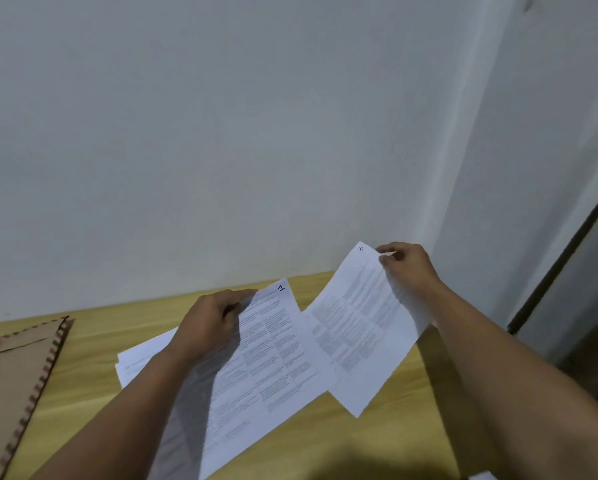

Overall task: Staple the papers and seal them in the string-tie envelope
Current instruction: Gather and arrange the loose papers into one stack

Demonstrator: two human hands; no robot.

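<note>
My left hand (210,325) grips the top left edge of a printed sheet (269,365) marked with a handwritten number at its top corner. My right hand (405,268) pinches the top right corner of a second printed sheet (356,327), lifted off the table and curling. The two sheets overlap slightly in the middle. More white papers (141,358) lie flat on the table under my left forearm. The brown string-tie envelope (13,372), with red round fasteners and a patterned edge, lies at the left edge of the view. No stapler is in view.
The light wooden table (387,434) runs up to a pale wall at the back. A dark vertical frame (564,265) stands at the right past the table's end. A small white paper corner (483,476) shows at the bottom right.
</note>
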